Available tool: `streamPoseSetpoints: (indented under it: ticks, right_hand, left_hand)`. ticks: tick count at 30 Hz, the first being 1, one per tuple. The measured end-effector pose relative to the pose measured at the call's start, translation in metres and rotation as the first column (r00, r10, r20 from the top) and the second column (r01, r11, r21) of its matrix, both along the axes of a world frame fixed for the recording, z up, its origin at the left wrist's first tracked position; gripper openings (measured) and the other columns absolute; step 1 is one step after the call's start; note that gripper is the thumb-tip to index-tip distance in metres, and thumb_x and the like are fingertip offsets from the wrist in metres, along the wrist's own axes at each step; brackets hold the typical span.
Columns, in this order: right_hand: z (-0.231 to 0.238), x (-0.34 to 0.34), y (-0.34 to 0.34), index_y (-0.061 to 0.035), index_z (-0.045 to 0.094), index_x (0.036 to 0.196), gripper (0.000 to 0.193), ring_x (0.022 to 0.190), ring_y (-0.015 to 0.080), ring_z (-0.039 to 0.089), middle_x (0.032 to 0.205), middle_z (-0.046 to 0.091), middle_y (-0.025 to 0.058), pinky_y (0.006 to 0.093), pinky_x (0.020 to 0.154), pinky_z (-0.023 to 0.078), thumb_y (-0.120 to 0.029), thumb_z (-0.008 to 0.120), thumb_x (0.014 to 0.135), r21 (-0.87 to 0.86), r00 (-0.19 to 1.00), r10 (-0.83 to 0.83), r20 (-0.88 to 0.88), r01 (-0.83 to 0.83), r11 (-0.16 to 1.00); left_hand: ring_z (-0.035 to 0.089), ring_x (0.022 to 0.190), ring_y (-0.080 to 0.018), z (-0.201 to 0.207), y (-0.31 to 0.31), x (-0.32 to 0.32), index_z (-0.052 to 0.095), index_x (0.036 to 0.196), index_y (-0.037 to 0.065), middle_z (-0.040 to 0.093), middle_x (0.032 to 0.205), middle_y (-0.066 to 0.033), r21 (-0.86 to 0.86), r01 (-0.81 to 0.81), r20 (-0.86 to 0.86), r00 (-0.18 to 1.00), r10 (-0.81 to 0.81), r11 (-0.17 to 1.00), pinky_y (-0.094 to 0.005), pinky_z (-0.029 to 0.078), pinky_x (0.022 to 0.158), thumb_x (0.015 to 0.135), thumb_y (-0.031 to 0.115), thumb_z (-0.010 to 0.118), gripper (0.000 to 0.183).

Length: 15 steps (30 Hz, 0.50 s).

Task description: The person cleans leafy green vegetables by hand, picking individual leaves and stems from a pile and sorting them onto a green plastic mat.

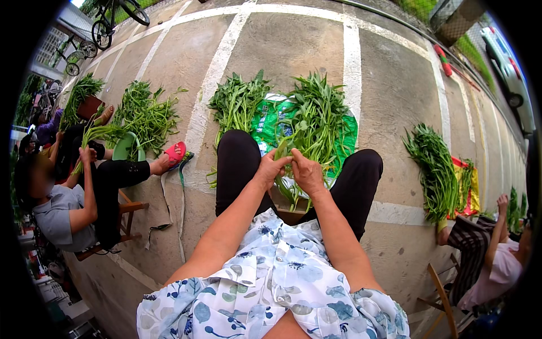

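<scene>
Between my knees, my left hand [272, 169] and my right hand [308, 173] meet with fingers pinched on leafy green stems [290, 195], which look like water spinach. Leaves stick up past my fingertips, and the lower ends hang down between my wrists. Just beyond my hands lies a large heap of the same greens [320, 110] on a green printed plastic sack [266, 121]. Another heap [239, 103] rests at the sack's left side, beyond my left knee. Below my hands, part of a brown box [291, 217] shows between my legs.
At left a seated person [68, 214] holds green stems, near a green basin [127, 148] and a loose heap [148, 116]. Pale straps [182, 209] lie on the concrete. Another heap [432, 169] lies at right, by a seated person [497, 265] and a wooden chair [443, 299].
</scene>
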State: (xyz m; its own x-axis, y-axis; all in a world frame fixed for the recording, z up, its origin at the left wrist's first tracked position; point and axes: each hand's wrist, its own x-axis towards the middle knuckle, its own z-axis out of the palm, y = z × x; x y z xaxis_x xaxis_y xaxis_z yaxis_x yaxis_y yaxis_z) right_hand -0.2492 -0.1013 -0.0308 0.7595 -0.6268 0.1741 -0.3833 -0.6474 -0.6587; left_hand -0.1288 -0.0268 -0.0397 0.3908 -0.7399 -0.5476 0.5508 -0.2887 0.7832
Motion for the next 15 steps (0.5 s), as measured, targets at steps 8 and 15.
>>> streamPoseSetpoints:
  ticks: [8,15]
  right_hand:
    - [-0.0029,0.0011,0.0025,-0.0025,0.049,0.113,0.036,0.065,0.0355,0.059,0.075,0.062,0.0165,0.0419,0.057,0.047,-0.007,0.054,0.078,0.084,0.996,-0.023,0.084,0.016,0.996]
    - [-0.0076,0.0026,0.0041,0.0005,0.048,0.114,0.037,0.065,0.0351,0.059,0.074,0.062,0.0180,0.0411,0.056,0.047,-0.006,0.053,0.077,0.123,0.994,-0.049,0.096,0.037,0.992]
  left_hand:
    - [0.042,0.044,-0.0043,0.0029,-0.0007,-0.0014,0.058,0.098,0.006,0.054,0.066,0.0028,-0.003,-0.013,-0.005,1.000,0.013,1.000,-0.0190,0.034,0.041,0.077,0.010,0.066,0.023]
    - [0.044,0.046,-0.0047,0.0001,0.0013,0.0003,0.057,0.093,0.005,0.057,0.073,-0.0001,-0.033,0.001,0.035,0.999,0.000,0.999,-0.0198,0.035,0.042,0.077,0.011,0.066,0.020]
